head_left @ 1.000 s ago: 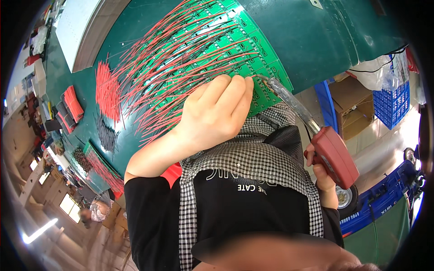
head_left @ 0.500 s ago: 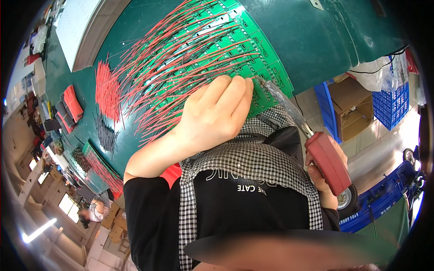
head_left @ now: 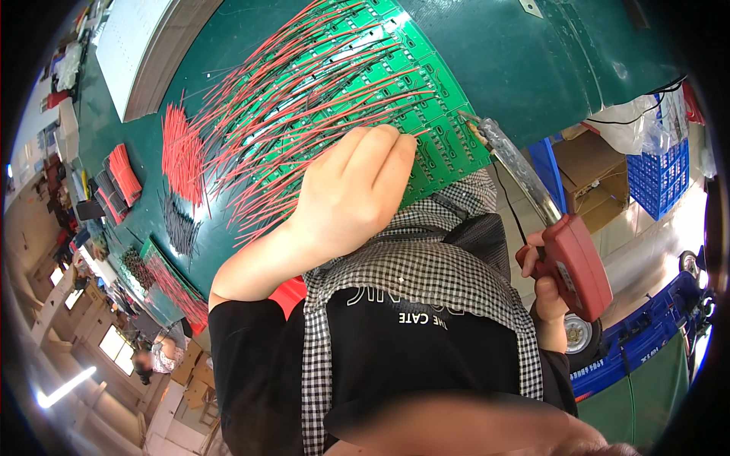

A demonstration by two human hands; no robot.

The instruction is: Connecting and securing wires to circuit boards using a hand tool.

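Observation:
My left hand is closed over the near edge of a green circuit board panel, pinching a red wire whose short end sticks out past the fingertips. Many red and black wires fan leftward from the panel's rows. In my right hand is a red soldering gun. Its metal barrel slants up and left, and the tip sits just above the panel's right edge, apart from my left fingers. The left fingertips are partly hidden behind the hand.
On the green table lie a pile of loose red wires, black wires and bundled wires. A stack of white sheets stands at the far left. Beyond the table's right edge are a cardboard box and a blue crate.
The soldering gun in my right hand has moved right, its tip drawing away from my left fingers. My left hand has shifted slightly left, still pinching.

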